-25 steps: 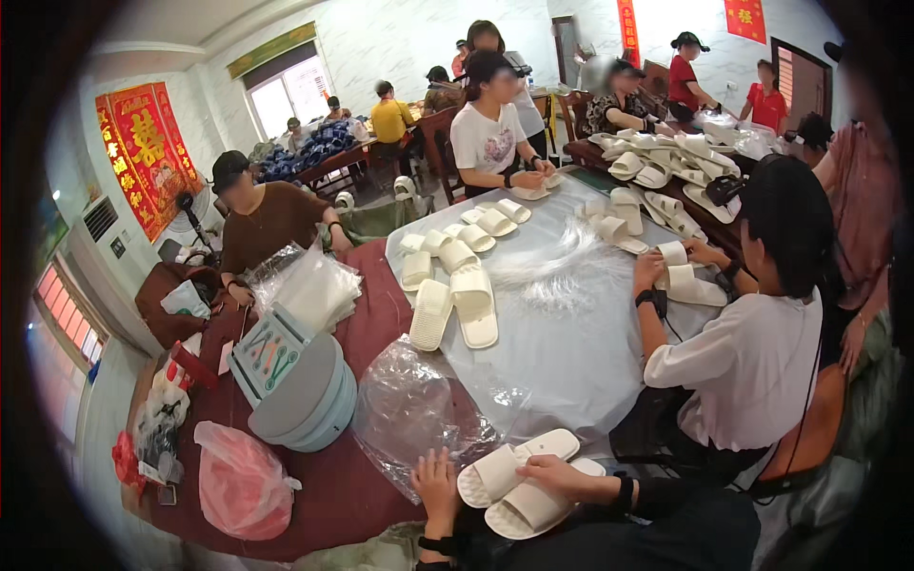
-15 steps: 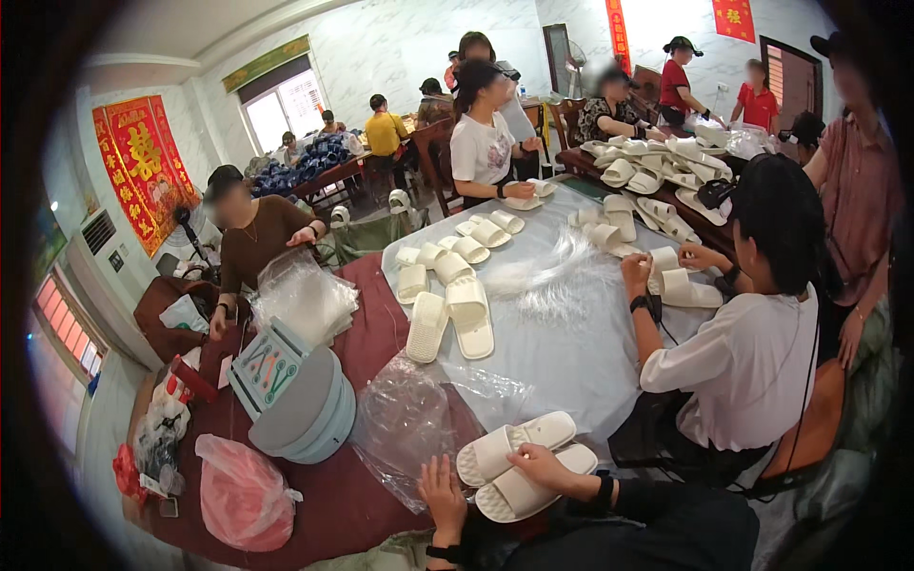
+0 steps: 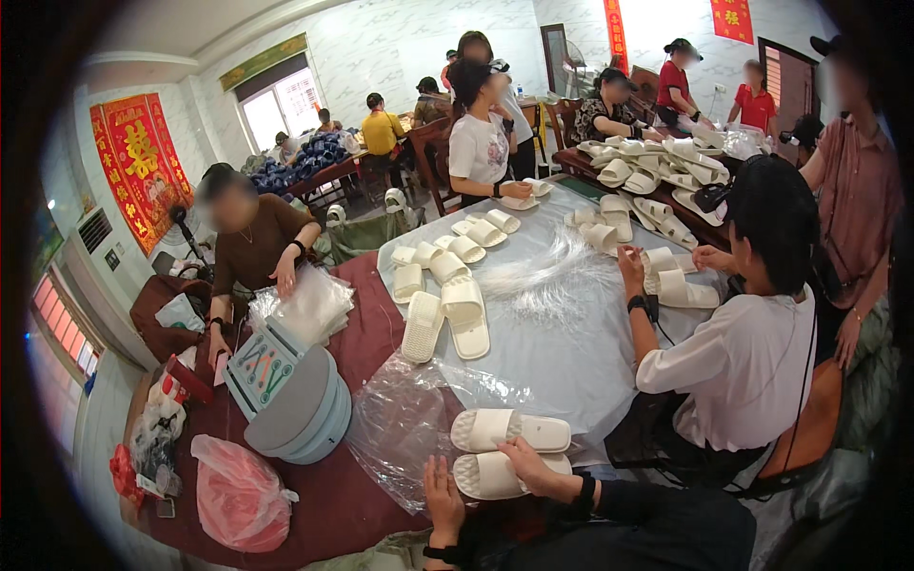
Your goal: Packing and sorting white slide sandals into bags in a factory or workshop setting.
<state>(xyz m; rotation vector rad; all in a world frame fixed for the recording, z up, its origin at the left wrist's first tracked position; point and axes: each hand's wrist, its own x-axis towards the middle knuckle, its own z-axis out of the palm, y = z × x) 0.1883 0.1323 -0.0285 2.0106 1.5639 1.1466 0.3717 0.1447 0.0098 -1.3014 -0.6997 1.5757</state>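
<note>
A pair of cream slide slippers lies at the table's near edge in front of me, toes pointing left. My right hand (image 3: 535, 468) grips the nearer slipper (image 3: 489, 475) by its strap and inner side. The farther slipper (image 3: 545, 434) lies alongside it, nearly parallel. Just left of the toes, my left hand (image 3: 443, 497) is held upright with its fingers stretched and nothing in it. A large clear plastic bag (image 3: 395, 428) spreads flat beside the left hand and reaches behind the slippers.
More cream slippers (image 3: 467, 319) stand in a row up the table beside a bundle of clear plastic strands (image 3: 557, 276). A grey rounded box (image 3: 300, 404) and a pink bag (image 3: 240, 495) sit left. Co-workers handle slippers at right and plastic sheets (image 3: 309, 305) at left.
The slippers have turned from a slant to lying level and parallel, with the farther one's heel brought nearer. My right hand has shifted slightly up with them; the left hand has barely moved.
</note>
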